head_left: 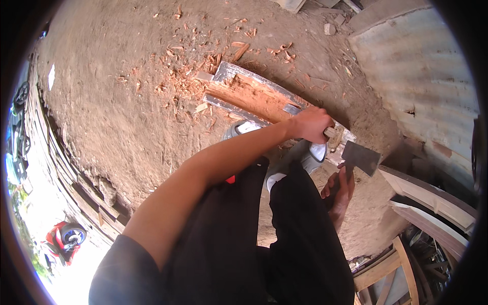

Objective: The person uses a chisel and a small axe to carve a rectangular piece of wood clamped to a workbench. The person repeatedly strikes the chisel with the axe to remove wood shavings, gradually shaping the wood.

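Observation:
A thick wooden beam [254, 87] with weathered grey edges lies on the ground, its middle cut into a reddish trough with rough, splintered wood. My left hand [312, 124] is closed round a chisel, resting over the near right part of the beam. The flat metal chisel blade [291, 109] points left into the trough, and the light handle end [330, 132] sticks out on the right. To the right, my right hand [342, 190] grips the handle of a hatchet; its broad dark head [361, 157] is raised just beyond the chisel's end, apart from it.
My shoes [315, 152] stand against the beam's near side. Wood shavings [175, 84] litter the dirt around its far left end. Corrugated metal sheeting [417, 76] rises at right, above stacked boards [432, 195] and a wooden frame [381, 269]. A red motorcycle [63, 239] stands far left.

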Motion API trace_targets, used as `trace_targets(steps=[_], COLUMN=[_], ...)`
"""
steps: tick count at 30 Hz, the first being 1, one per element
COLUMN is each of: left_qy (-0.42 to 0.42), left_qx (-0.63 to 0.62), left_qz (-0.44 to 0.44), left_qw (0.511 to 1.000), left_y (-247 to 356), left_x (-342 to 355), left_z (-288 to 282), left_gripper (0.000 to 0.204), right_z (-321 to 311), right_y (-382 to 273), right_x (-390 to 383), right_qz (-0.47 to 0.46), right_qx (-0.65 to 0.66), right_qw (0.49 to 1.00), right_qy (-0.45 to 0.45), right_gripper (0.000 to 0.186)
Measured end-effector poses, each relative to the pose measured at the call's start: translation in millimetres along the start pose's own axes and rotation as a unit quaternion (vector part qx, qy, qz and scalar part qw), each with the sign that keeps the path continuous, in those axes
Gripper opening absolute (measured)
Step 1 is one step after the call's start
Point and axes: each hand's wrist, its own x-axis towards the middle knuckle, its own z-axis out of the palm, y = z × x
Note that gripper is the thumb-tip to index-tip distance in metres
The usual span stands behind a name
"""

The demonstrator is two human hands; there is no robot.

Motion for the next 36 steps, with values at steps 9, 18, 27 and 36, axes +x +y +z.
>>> trace_targets(steps=[9, 18, 27, 36], left_qy=[0.042, 0.131, 0.048, 0.018], left_qx=[-0.008, 0.018, 0.042, 0.050], left_qz=[-0.017, -0.066, -0.040, -0.026], left_qw=[0.999, 0.989, 0.997, 0.998], left_y=[-8, -23, -12, -14], left_x=[-1, 13, 7, 5], left_z=[15, 18, 14, 23], left_gripper=[0.032, 0.037, 0.038, 0.038], right_z=[19, 27, 13, 11], right_y=[17, -2, 3, 12], right_x=[8, 11, 10, 20], right_qz=[-0.049, -0.105, -0.067, -0.043], right_qx=[-0.032, 0.015, -0.004, -0.007], right_qw=[0.998, 0.994, 0.997, 0.998], right_qy=[0.035, 0.023, 0.029, 0.034], right_gripper=[0.031, 0.024, 0.025, 0.029])
